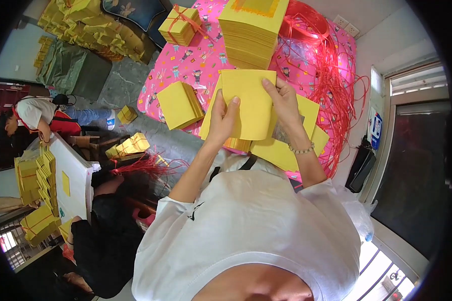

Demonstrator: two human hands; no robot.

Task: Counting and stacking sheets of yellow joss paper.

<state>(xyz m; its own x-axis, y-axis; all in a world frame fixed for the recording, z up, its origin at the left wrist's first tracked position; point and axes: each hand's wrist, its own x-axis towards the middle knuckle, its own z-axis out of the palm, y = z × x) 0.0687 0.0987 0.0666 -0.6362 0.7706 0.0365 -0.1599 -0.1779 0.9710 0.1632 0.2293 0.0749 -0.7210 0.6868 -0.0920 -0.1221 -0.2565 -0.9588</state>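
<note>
Both my hands hold a thin bundle of yellow paper sheets (248,103) upright above a table with a pink patterned cloth (196,62). My left hand (222,116) grips its lower left edge, thumb on the front. My right hand (284,100), with a bead bracelet at the wrist, pinches the upper right edge. More yellow sheets (286,150) lie flat on the cloth under my hands.
A tall stack of yellow paper (251,30) stands at the back, a smaller stack (178,105) at the left, a red-tied bundle (178,25) behind. Loose red string (331,85) sprawls at the right. Two other people work at a white table (75,175) on the left.
</note>
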